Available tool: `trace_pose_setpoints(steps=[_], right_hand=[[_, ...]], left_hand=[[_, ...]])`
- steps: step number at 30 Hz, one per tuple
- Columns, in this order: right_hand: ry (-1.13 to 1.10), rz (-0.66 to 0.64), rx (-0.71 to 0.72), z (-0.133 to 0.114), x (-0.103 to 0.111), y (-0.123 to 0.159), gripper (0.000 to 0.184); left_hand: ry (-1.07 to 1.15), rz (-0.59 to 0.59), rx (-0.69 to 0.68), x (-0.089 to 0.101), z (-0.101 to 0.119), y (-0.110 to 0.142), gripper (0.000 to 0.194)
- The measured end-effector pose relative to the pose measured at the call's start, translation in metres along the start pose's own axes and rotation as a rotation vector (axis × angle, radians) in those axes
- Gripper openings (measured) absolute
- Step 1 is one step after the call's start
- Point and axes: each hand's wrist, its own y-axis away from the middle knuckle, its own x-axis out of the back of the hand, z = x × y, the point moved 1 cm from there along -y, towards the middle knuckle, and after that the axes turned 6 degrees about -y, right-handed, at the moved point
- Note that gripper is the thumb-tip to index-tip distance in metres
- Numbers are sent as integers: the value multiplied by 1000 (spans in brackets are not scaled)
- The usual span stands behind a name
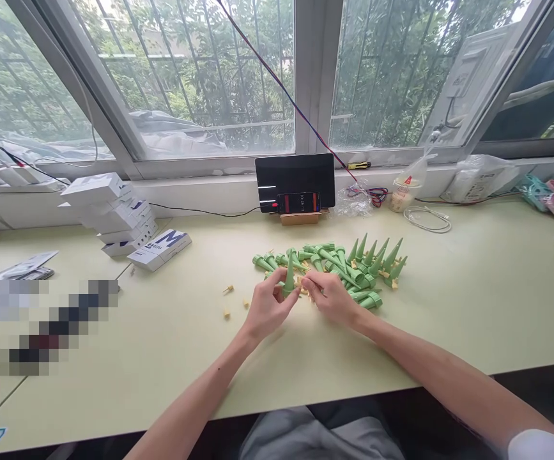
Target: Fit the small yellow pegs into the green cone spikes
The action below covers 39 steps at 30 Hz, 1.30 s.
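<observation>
My left hand (269, 303) is closed around the base of a green plastic spike (290, 273), which it holds point up just above the table. Close beside it, my right hand (330, 295) pinches a small yellow piece (304, 283), mostly hidden by the fingers. Behind and to the right lies a pile of green spikes (337, 259), many on their sides. At the pile's right end several spikes with yellow pieces at their bases (390, 255) stand point up. A few loose yellow pieces (229, 289) lie left of my left hand.
White boxes (116, 207) are stacked at the back left, with one box (160, 249) lying before them. A phone (298, 202) leans on a black tablet (296, 172) by the window. A cup (404, 191) and coiled white cable (427, 219) are at the back right.
</observation>
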Motion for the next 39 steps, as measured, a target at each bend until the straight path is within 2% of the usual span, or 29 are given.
trace_pose_setpoints(steps=[4,9,14,24,39], right_hand=[[-41,20,-45,-1,0,0,39],[-75,13,-51,0,-1,0,36],[-182,14,-24,-3,-2,0,20],[-250,-26,-26,-5,-3,2,18],[-138,-54,-12,-5,2,2,23]], left_hand=[[127,-49,97,4,2,-2,27],[246,-190,272,5,4,-4,36],[284,-151,313,5,1,-5,35],[329,-79,334,7,6,-5,30],[339,-114,258,6,1,-4,31]])
